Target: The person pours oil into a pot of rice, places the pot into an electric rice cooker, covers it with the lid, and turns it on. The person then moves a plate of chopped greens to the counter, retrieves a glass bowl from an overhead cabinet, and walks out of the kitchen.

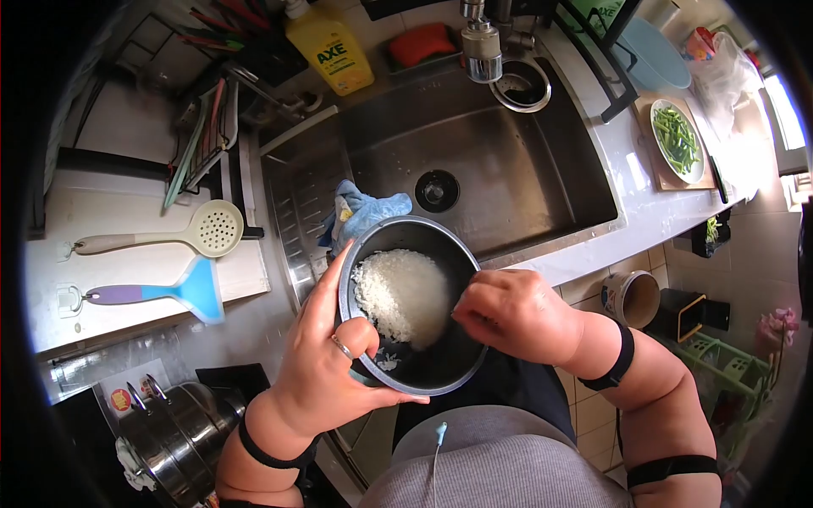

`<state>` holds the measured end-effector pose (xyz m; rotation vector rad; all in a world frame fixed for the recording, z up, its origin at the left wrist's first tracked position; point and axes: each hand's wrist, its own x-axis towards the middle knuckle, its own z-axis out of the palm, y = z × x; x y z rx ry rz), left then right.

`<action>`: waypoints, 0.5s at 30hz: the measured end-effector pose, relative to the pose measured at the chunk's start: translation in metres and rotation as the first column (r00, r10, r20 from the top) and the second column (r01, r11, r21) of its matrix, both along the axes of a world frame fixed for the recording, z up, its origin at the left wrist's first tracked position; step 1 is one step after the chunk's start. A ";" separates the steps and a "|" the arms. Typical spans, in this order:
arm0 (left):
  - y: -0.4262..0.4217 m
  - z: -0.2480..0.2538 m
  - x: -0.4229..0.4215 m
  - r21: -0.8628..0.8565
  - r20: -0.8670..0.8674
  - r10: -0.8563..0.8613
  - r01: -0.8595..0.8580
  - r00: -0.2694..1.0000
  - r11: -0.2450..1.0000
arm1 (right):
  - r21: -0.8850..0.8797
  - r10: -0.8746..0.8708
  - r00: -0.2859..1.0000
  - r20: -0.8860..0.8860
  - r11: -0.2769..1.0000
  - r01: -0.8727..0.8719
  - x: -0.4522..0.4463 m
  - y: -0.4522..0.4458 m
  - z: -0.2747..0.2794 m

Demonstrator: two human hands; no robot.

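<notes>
Near my body, at the sink's front edge, a dark cooking pot [432, 366] is tilted, with white rice [383, 292] and cloudy water gathered in it. My left hand [326, 339] grips the pot on its left side, thumb below the rim and a ringed finger bent over the edge. At the right rim, my right hand [508, 311] is closed, its curled fingertips just inside the pot; what they hold, if anything, is hidden. A blue cloth [373, 210] lies right behind the pot on the sink's edge.
Beyond the pot is the steel sink [500, 152], with a faucet [481, 51] over its back. Yellow detergent bottle [332, 55] stands behind it. To the right, a plate of cut green vegetables [677, 142] sits on a board. Steel steamer pot [182, 436] is at lower left.
</notes>
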<state>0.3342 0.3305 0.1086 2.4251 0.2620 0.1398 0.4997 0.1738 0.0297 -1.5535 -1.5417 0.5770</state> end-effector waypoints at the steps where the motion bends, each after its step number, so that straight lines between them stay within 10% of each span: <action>1: 0.000 0.000 0.000 0.000 -0.001 -0.001 0.001 1.000 1.000 | 0.015 0.019 0.998 0.058 1.000 -0.020 -0.002 0.000 -0.002; 15: -0.003 0.000 -0.006 -0.067 0.052 0.005 -0.002 0.999 0.998 | 0.271 -0.050 0.998 0.045 0.962 0.036 -0.006 -0.004 0.018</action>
